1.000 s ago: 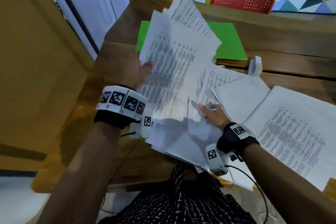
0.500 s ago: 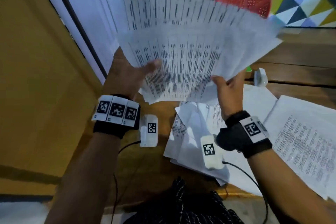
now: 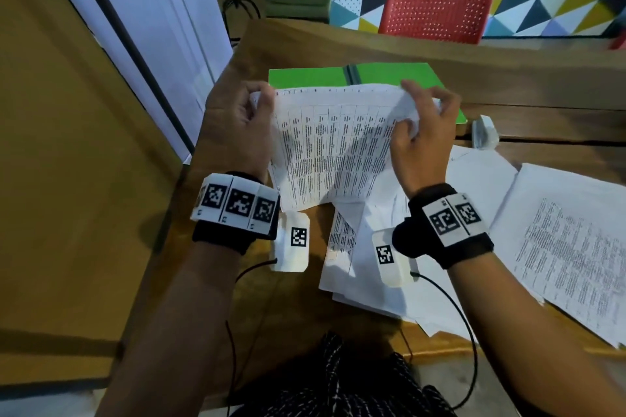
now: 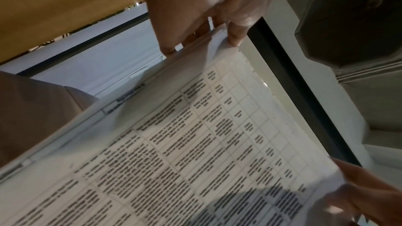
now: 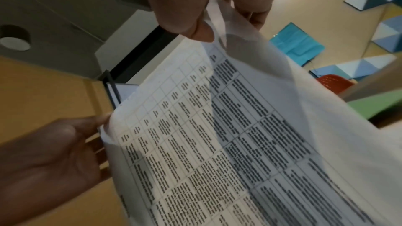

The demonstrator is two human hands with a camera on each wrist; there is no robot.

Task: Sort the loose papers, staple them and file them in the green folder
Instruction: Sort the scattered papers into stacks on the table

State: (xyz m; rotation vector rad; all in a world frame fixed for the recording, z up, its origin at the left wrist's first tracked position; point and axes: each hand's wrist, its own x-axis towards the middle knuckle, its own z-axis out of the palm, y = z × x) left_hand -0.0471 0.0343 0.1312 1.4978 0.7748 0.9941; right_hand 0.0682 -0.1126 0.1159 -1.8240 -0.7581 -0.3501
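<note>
Both hands hold a stack of printed table sheets point(image 3: 333, 149) up above the wooden desk point(image 3: 298, 44). My left hand point(image 3: 237, 125) pinches the stack's upper left corner, thumb on top. My right hand point(image 3: 420, 132) grips the upper right corner, where the paper bunches. The left wrist view shows the sheets point(image 4: 195, 143) with left fingers point(image 4: 167, 47) curled on their edge. The right wrist view shows the same sheets point(image 5: 217, 143) under the right thumb point(image 5: 195, 28). The green folder point(image 3: 338, 76) lies open behind the stack. A white stapler point(image 3: 485, 132) sits to its right.
More loose papers point(image 3: 369, 267) lie fanned on the desk under my wrists, and a larger printed pile point(image 3: 569, 247) lies at the right. A red chair point(image 3: 437, 13) stands beyond the desk. The desk's left edge borders a yellow wall point(image 3: 67, 145).
The fanned stack, held high and spread half a second ago, has come down and been gathered between both hands in front of the green folder. Each hand now holds a top corner.
</note>
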